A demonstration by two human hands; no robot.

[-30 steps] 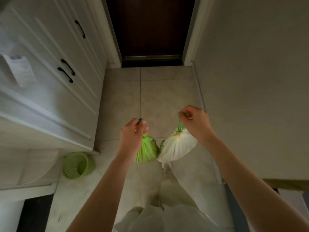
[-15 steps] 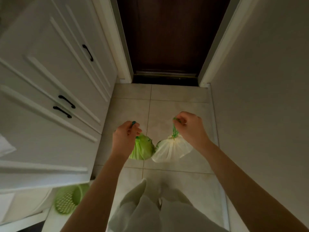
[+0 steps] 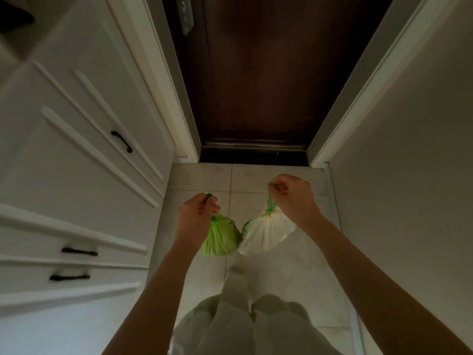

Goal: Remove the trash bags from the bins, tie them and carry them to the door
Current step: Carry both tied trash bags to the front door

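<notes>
My left hand [image 3: 195, 216] grips the knotted top of a small green trash bag [image 3: 221, 238], which hangs below it. My right hand [image 3: 294, 198] pinches the green tie of a whitish trash bag [image 3: 267, 237] that hangs beside the green one; the two bags touch. Both bags hang above the tiled floor [image 3: 199, 180]. The dark brown door [image 3: 268, 73] stands shut straight ahead, a short step beyond the bags.
White cabinets with black handles [image 3: 122, 141] line the left side. A plain wall [image 3: 409, 175] closes in on the right. My legs in pale trousers [image 3: 245, 316] show below the bags. The corridor is narrow.
I have walked toward the door with both bags; the door now looms larger and the green bin on the floor at left has dropped out of view.
</notes>
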